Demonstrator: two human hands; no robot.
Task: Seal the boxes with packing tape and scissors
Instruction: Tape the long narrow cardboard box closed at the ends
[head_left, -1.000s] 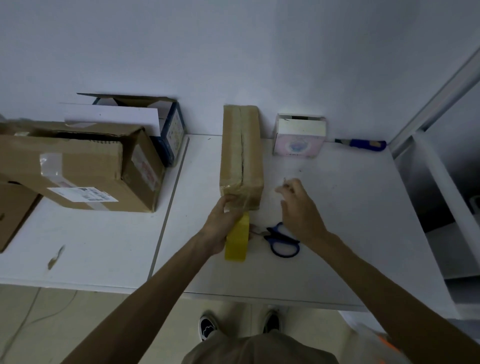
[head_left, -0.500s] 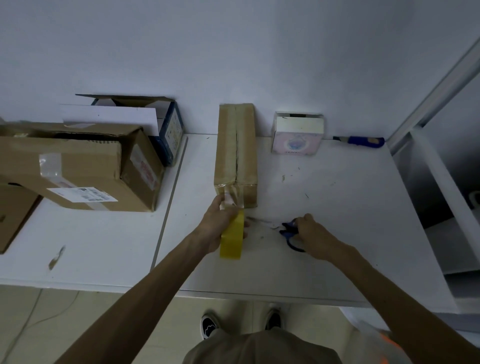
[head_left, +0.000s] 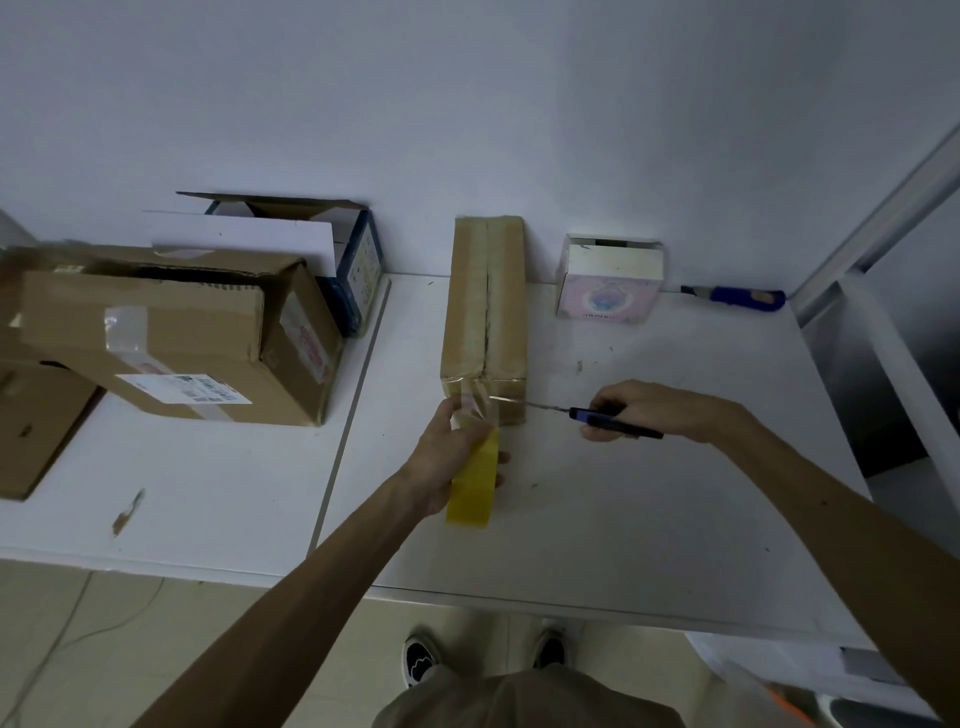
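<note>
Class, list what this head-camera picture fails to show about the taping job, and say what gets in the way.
Head view:
- Scissors blades: too thin and blurred to tell open from closed.
- Tape roll: left side hidden by left hand.
- Scissors loops: covered by the right hand.
- Shipping label: print too small.
- Leftmost box: cut by the frame edge.

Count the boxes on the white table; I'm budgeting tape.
5: long brown cardboard box at centre, large labelled brown box at left, blue-and-white open box behind it, small pink-white box by the wall, brown box cut off at left edge. Others may be hidden.
</note>
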